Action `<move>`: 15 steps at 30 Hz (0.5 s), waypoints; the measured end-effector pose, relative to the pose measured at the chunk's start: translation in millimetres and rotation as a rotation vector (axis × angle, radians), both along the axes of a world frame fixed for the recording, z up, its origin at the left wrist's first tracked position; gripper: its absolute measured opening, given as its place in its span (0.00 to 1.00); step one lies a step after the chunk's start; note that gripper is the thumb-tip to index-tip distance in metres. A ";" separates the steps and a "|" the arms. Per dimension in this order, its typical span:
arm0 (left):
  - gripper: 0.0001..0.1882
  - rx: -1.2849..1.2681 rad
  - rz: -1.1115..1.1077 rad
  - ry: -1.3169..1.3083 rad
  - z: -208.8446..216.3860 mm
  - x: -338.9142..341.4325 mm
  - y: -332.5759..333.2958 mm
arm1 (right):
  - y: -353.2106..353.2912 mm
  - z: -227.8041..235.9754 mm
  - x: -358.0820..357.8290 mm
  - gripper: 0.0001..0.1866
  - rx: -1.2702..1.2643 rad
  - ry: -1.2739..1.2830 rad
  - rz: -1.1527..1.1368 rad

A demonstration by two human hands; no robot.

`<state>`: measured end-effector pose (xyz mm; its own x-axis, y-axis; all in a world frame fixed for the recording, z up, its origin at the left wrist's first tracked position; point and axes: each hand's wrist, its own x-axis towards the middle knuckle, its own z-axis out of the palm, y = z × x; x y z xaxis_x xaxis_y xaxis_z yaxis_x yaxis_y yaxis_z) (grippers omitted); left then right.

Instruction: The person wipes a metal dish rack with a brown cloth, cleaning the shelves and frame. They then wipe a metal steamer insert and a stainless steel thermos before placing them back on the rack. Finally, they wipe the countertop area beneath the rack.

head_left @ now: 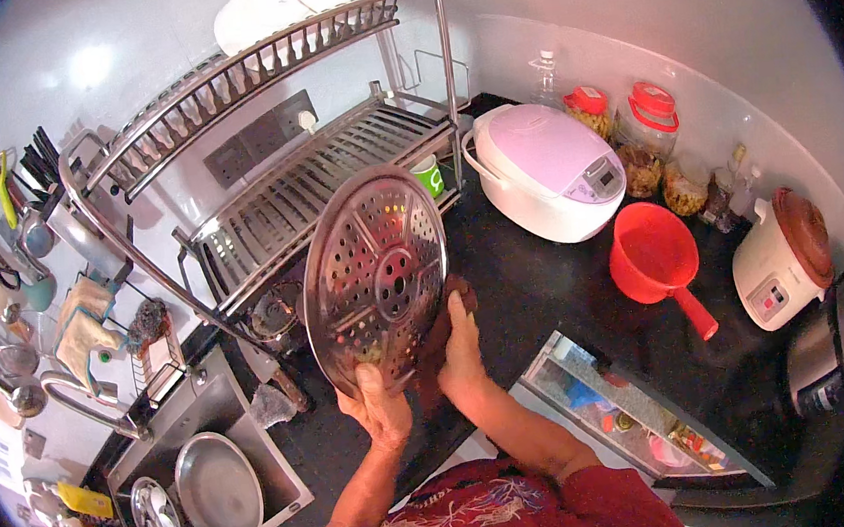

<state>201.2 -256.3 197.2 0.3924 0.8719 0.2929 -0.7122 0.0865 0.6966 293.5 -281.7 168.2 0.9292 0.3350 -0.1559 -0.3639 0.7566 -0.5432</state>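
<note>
A round metal steamer plate (371, 258), pierced with many small holes, is held up on edge over the dark counter. My left hand (379, 408) grips its lower rim, thumb on the perforated face. At the lower right edge my right hand (462, 350) is closed round the rim, its fingers partly hidden behind the plate. Right behind the steamer plate stands a two-tier metal dish rack (323, 162), and a green cup (427, 176) shows past the plate's right edge.
Left, the sink (284, 466) holds a metal basin (219, 490) and a dish with spoons (156, 518). Right are a pink-lidded rice cooker (554, 167), red dipper (654, 253), white slow cooker (778, 262) and several jars (650, 113). An open drawer (637, 420) juts out at front right.
</note>
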 end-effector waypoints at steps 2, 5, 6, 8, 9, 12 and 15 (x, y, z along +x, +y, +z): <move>0.32 0.297 -0.022 0.209 -8.8 -12.5 2.4 | -1.5 -2.1 21.8 0.22 -0.087 -0.115 -0.034; 0.39 0.543 -0.280 0.076 14.5 -26.9 20.0 | -8.0 10.5 62.4 0.18 -0.297 -0.417 -0.242; 0.38 0.395 -0.348 0.102 33.0 -30.4 28.5 | -10.8 18.2 73.6 0.17 -0.244 -0.495 -0.277; 0.34 0.312 -0.390 0.200 58.7 -39.5 46.7 | -24.8 42.4 85.8 0.16 -0.403 -0.756 -0.358; 0.31 0.382 -0.370 0.271 67.6 -40.9 51.8 | -28.1 51.1 91.1 0.16 -0.475 -0.868 -0.395; 0.18 0.272 -0.366 0.361 72.9 -41.1 58.0 | -29.2 77.7 97.7 0.16 -0.509 -1.008 -0.367; 0.17 -0.032 -0.196 0.359 67.1 -32.7 48.9 | -18.5 80.8 94.0 0.19 -0.613 -1.087 -0.358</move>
<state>168.6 -207.5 264.4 0.6247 0.7767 0.0811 -0.3922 0.2223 0.8926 387.6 -300.1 249.0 0.6984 0.1859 0.6912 0.6485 0.2441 -0.7210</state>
